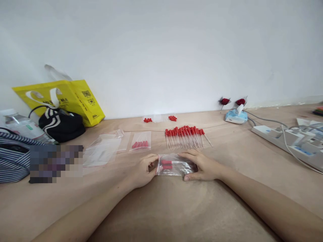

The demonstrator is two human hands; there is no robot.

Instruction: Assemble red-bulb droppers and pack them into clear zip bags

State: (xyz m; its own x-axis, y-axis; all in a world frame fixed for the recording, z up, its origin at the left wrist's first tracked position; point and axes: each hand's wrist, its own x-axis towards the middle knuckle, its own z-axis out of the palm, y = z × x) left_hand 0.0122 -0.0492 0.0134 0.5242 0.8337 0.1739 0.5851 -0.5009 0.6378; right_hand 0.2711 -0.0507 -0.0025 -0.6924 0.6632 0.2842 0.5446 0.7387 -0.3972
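Between my two hands lies a clear zip bag [176, 165] with red-tipped pieces inside, near the zip end on the left. My left hand [146, 169] pinches that zip edge. The fingers of my right hand [200, 165] are wrapped round the bag's other end, thumb below and fingers above. Just behind it is a row of red-capped clear droppers [185, 136]. A small bag of red caps [140, 141] lies to the left, beside a stack of flat clear bags [104, 149].
Two bags of small red pieces [147, 120] lie by the wall. At left are a yellow tote [88, 101], a black pouch [62, 124], a bottle [24, 126] and a striped bag [12, 158]. At right are tissues [236, 116] and power strips with cables [275, 136].
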